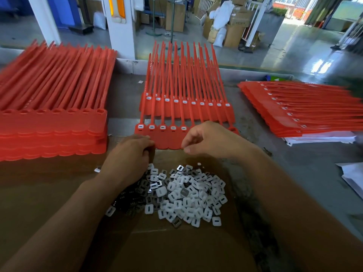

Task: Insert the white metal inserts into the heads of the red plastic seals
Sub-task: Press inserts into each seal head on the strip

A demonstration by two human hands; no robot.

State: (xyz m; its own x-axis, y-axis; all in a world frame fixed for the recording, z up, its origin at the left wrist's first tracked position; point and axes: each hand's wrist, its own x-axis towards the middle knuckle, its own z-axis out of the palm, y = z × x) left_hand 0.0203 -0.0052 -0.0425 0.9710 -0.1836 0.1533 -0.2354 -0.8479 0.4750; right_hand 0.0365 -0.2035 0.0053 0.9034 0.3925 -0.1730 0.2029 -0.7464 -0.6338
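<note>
While the white inserts (188, 193) lie heaped at the lower middle, the left hand (129, 154) has its grip clamped on the near edge of the red seals (167, 140) just above. The right hand (208, 140) curls over their right side; whether its grip holds anything, I cannot tell.

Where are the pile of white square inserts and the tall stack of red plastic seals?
Pile of white square inserts (194, 194): head view, heap's middle.
Tall stack of red plastic seals (53, 124): head view, top sheet's tabs.
</note>
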